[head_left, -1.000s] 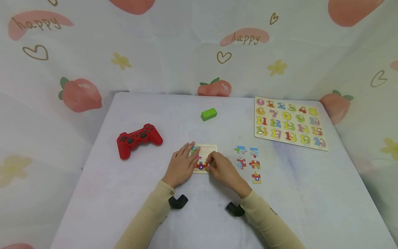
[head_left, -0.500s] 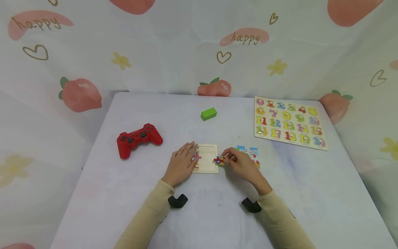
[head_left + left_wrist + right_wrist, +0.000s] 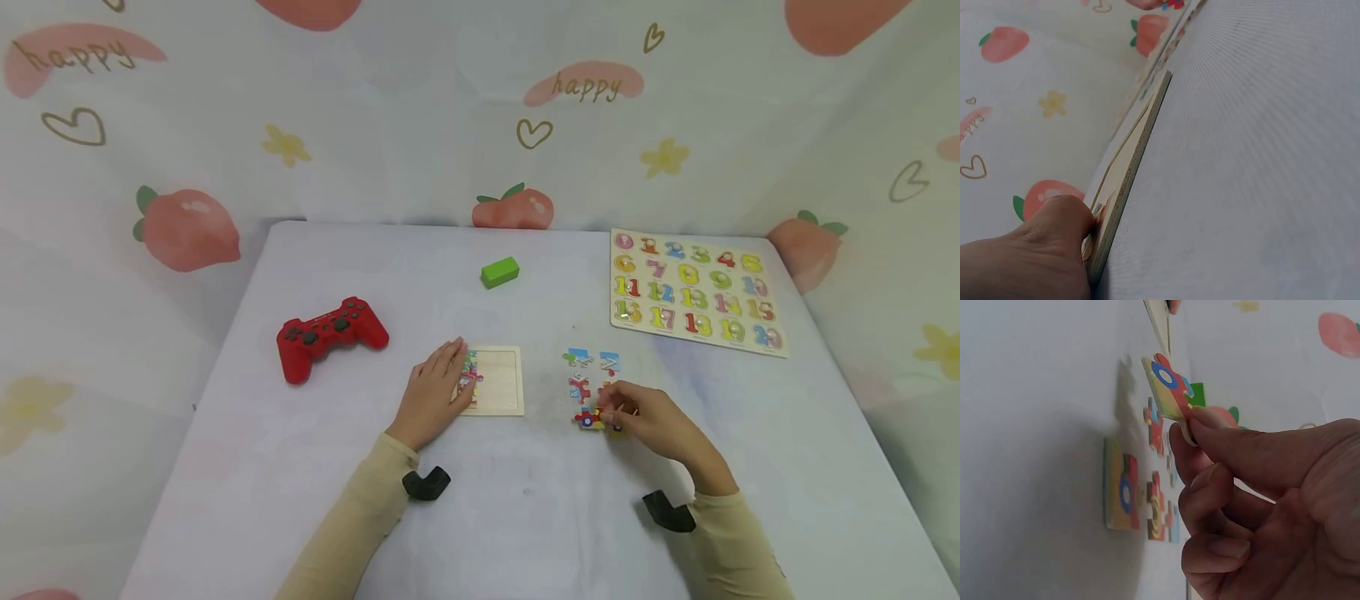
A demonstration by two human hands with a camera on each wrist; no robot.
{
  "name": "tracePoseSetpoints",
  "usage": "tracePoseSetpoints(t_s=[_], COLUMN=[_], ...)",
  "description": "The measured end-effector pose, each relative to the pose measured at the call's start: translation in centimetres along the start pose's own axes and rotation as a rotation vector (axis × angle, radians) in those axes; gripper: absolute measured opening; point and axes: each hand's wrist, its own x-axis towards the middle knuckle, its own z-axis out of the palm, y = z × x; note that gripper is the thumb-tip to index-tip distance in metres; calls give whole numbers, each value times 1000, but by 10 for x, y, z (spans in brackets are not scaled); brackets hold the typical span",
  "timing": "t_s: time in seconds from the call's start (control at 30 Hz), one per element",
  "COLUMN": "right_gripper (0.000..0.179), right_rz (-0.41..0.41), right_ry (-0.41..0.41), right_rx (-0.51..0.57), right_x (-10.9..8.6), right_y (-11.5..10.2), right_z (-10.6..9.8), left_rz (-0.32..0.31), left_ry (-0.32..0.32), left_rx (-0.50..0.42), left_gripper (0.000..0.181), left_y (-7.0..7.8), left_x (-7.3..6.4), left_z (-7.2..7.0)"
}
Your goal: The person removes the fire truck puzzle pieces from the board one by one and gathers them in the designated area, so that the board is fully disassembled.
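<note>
In the head view my left hand (image 3: 431,396) lies with its fingers straight on the left part of a small wooden puzzle tray (image 3: 501,381). Some fitted pieces show beside those fingers; the rest are covered. The thumb is at the tray's edge in the left wrist view. My right hand (image 3: 660,421) pinches a red and yellow puzzle piece (image 3: 1169,384) with a blue wheel between thumb and forefinger, raised off the table. Below it lie loose pieces, among them a blue-wheeled one (image 3: 1122,487) and a red one with yellow arcs (image 3: 1156,512).
Sky-blue pieces (image 3: 609,361) lie at the back of the loose group. A number board (image 3: 697,293) is at the back right, a green block (image 3: 500,272) behind the tray, and a red game controller (image 3: 332,337) to the left.
My right hand has lifted the wheeled piece out of the tray and carried it right, over the loose pieces. The left hand stays on the tray. The head view has shifted slightly.
</note>
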Motion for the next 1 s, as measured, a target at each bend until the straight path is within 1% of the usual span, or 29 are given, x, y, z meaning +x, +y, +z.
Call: tracePoseSetpoints(t_s=[0.17, 0.33, 0.5, 0.7, 0.83, 1.0], right_gripper=[7, 8, 9, 10, 11, 11], right_rz=[-26, -42, -15, 5, -1, -25], right_ry=[-12, 17, 26, 35, 47, 68], right_rx=[15, -26, -47, -71, -113, -157], right_x=[2, 5, 6, 6, 7, 15], right_y=[2, 1, -2, -5, -8, -20], right_z=[8, 16, 18, 20, 21, 21], left_rz=[-18, -29, -33, -39, -37, -19], left_ry=[-20, -22, -31, -35, -18, 49], left_rx=[-2, 6, 18, 4, -14, -27], left_gripper=[64, 66, 66, 65, 61, 57], left_y=[0, -1, -1, 1, 1, -1], left_x=[0, 1, 0, 0, 0, 0], left_z=[-2, 0, 0, -1, -1, 0])
